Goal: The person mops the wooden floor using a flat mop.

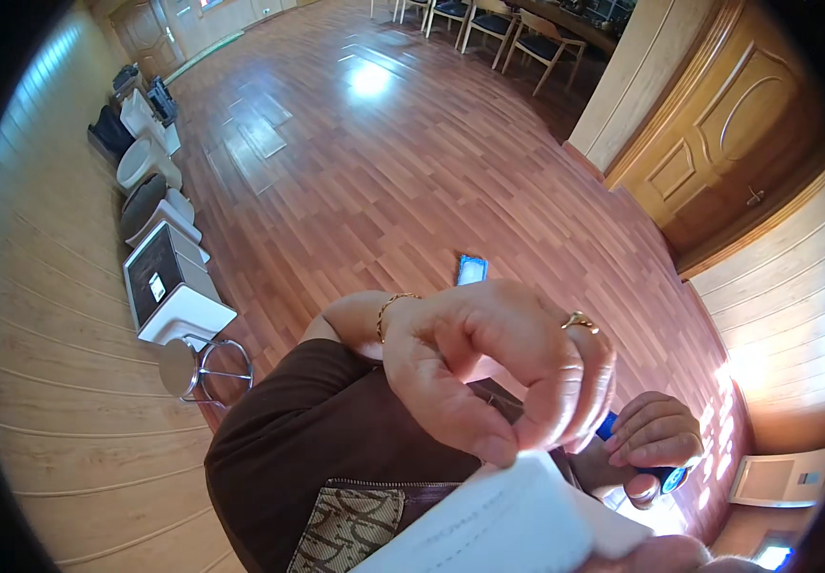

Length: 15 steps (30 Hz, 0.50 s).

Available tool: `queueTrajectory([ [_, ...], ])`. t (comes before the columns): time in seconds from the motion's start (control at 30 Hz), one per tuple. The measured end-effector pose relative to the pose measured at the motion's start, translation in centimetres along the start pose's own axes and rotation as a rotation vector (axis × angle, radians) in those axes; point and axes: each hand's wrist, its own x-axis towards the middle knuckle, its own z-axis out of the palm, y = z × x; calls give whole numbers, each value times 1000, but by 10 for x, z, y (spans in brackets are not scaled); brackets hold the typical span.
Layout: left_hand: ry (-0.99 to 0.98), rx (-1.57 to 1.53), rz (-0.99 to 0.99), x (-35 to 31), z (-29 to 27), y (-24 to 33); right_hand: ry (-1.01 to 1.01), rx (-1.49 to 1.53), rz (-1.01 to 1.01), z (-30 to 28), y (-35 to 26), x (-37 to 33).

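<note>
My left hand [498,372], with a ring and a gold-coloured bracelet, is raised in front of my brown top. Its thumb and fingers are pinched together at the upper corner of a folded white card [489,525] close to the camera. Faint print marks the card, and its lower part runs out of the picture. Farther right and lower, my right hand [656,435] is closed around a blue object [672,478] with a rounded end, mostly covered by the fingers. At the bottom right edge, blurred skin [670,554] touches the card; whose it is I cannot tell.
A blue-and-white flat item [471,270] lies on the wooden floor [355,191] beyond my left hand. Along the left wall stand a round stool [179,368], a white-and-black cabinet-like unit [169,277] and several seats. Chairs [541,46] line a table at the back; a wooden door [728,124] is at right.
</note>
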Motion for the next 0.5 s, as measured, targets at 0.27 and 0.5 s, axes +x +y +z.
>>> queueTrajectory([
  [0.27, -270, -29, -241, -33, -6, -22, 26, 140, -71, -3, 19, 9],
  [0.5, -517, 28, -204, -26, -8, -31, 43, 204, -93, -2, 24, 10],
])
